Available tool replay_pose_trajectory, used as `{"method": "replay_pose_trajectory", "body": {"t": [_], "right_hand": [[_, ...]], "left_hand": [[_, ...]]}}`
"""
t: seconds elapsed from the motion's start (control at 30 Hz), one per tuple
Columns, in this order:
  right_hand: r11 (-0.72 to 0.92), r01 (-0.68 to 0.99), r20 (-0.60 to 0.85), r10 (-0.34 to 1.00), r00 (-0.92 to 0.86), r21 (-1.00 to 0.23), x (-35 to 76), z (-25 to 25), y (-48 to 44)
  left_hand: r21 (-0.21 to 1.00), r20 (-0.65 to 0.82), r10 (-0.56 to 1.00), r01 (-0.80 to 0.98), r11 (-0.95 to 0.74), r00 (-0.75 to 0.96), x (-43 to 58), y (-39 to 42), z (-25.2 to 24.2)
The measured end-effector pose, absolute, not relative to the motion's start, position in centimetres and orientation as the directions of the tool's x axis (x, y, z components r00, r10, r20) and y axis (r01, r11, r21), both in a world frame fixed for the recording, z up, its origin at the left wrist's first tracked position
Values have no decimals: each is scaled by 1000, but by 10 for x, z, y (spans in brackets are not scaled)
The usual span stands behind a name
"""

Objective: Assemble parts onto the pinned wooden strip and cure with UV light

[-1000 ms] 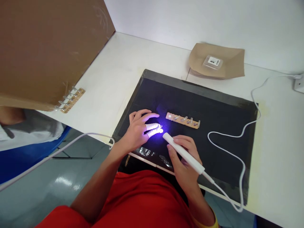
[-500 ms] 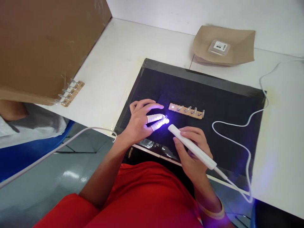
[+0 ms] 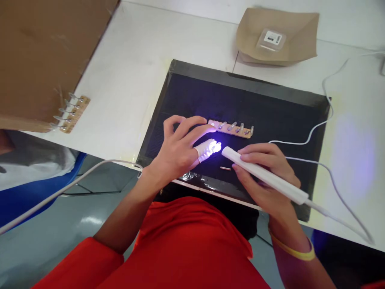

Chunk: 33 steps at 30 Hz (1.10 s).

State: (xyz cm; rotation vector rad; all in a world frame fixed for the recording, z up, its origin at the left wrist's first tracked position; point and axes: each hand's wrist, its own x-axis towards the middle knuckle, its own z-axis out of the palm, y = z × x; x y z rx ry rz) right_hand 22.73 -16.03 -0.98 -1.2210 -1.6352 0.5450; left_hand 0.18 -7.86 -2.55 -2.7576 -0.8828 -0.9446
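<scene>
My left hand [image 3: 183, 148] is over the black board [image 3: 192, 96], thumb and index finger in white finger cots pressed together. A small clear piece [image 3: 217, 145] is pinched at their tips; violet glare blurs its shape. The other fingers are bent, one reaching the end of a wooden strip [image 3: 230, 129] that carries several clear pieces in a row. My right hand [image 3: 270, 172] grips a white pen-shaped UV lamp [image 3: 264, 175], its tip pointing at the lit fingertips from a short gap. Below that tip lies a thin metal pin [image 3: 225, 168].
A brown paper tray [image 3: 300, 40] at the back holds a clear labelled box [image 3: 271, 40]. White cable [image 3: 319, 127] winds over the right side. Another strip with clear pieces [image 3: 74, 114] sits by a large cardboard sheet [image 3: 45, 60] at left. A white cord [image 3: 90, 170] crosses near my left wrist.
The view has shifted, with the board higher in the picture. The lamp and my right hand have moved right, uncovering the metal pin. My left hand's finger now reaches the strip's end.
</scene>
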Motion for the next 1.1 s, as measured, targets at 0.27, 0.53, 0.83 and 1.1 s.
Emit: {"method": "replay_pose_trajectory", "body": {"t": [0.27,0.53,0.83,1.1], "right_hand": [[310,166,258,927,-274,-936,275,3,-131],[139,-6,130,910,-393,-990,300,13,-98],[-177,109,-206,885,-417,-978,298,17,-66],[-309,190,-360,848,-388,-932,294,15,-55]], "left_hand": [[335,650,531,422,-842,544,13,-84,-26],[393,622,520,340,-854,586,19,-87,-20],[531,454,628,374,-760,632,26,-97,-6],[611,322,667,390,-689,672,24,-103,-5]]}}
